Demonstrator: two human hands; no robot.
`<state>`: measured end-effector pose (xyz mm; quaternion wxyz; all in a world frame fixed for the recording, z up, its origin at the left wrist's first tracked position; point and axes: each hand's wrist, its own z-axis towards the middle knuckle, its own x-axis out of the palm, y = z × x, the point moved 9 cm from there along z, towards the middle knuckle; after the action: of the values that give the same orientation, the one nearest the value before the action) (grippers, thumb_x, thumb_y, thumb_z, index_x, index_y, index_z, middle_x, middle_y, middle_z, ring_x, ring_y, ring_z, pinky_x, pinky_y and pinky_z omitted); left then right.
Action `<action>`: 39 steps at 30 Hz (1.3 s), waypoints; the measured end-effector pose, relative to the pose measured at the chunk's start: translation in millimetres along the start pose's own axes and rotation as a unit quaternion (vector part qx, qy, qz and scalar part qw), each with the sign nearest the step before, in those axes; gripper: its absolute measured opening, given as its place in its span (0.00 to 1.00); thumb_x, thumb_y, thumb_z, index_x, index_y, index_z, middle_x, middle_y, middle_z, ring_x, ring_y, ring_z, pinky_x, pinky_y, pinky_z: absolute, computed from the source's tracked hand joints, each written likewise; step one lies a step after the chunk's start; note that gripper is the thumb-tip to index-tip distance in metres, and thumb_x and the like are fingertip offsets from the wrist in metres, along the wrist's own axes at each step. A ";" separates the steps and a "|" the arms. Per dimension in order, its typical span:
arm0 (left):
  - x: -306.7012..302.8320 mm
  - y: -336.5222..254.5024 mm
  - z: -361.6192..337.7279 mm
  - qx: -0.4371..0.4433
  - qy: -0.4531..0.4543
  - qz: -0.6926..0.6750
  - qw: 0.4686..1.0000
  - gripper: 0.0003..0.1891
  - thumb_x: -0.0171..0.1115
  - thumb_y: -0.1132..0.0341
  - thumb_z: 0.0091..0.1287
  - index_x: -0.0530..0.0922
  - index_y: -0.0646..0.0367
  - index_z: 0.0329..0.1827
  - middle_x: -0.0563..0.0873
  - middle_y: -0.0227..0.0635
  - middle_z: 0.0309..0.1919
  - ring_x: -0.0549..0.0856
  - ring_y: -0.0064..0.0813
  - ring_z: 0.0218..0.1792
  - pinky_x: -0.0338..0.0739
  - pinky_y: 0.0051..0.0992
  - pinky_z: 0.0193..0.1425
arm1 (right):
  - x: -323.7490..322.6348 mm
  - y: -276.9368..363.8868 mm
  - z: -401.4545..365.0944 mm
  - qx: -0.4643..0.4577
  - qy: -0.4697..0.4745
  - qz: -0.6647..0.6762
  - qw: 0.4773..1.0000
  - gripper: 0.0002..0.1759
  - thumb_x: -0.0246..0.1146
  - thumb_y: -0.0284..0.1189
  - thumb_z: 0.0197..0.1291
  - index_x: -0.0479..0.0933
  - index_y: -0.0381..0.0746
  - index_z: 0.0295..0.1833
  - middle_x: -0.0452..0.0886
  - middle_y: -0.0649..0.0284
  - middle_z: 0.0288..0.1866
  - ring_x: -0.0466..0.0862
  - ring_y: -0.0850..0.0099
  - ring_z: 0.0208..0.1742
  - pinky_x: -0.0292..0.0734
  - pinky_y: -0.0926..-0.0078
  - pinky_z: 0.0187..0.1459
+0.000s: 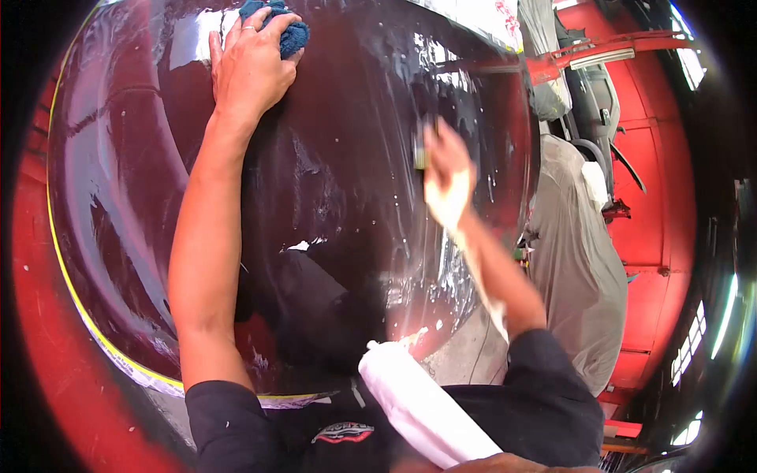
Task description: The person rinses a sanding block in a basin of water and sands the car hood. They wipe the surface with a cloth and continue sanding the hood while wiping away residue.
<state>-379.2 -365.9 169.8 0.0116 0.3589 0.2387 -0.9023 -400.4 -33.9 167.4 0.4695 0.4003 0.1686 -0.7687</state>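
Note:
Near the top of the view, my left hand is closed on a blue cloth, which rests on a dark, glossy, wet panel. To the right, my right hand, blurred by motion, is wrapped round a small pad against the same panel. The pad's shape is smeared. Whitish streaks and drops of liquid lie around my right hand and below it.
Yellow tape runs along the panel's left and lower edge. At the right stand a grey-covered object and a red wall. A white roll-shaped object lies close to my chest.

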 end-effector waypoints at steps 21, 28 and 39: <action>-35.2 37.5 -30.2 0.013 0.020 -0.132 0.991 0.21 0.70 0.62 0.63 0.82 0.51 0.59 0.82 0.43 0.63 0.80 0.50 0.64 0.70 0.49 0.71 | -0.8 94.6 -39.4 0.069 0.004 0.120 0.990 0.24 0.66 0.15 0.55 0.85 0.38 0.60 0.79 0.46 0.68 0.77 0.51 0.70 0.72 0.60 0.73; -114.6 144.1 -74.8 -0.039 -0.098 0.133 0.985 0.26 0.69 0.48 0.68 0.80 0.46 0.67 0.81 0.45 0.67 0.79 0.50 0.66 0.68 0.48 0.71 | 40.2 93.9 19.8 -0.051 0.005 0.047 0.998 0.24 0.62 0.22 0.57 0.83 0.40 0.61 0.78 0.41 0.68 0.79 0.41 0.66 0.76 0.51 0.67; -111.6 131.1 -75.7 -0.088 -0.076 0.096 0.989 0.38 0.72 0.35 0.59 0.78 0.44 0.70 0.75 0.45 0.73 0.73 0.54 0.72 0.56 0.55 0.80 | -10.1 125.4 -113.0 -0.028 0.051 0.079 0.995 0.27 0.61 0.20 0.58 0.81 0.38 0.65 0.76 0.40 0.70 0.77 0.45 0.71 0.70 0.53 0.74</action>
<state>-222.6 -465.6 139.8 0.1476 0.3084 0.2798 -0.8971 -238.9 -19.2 119.5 0.5306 0.4378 0.1814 -0.7027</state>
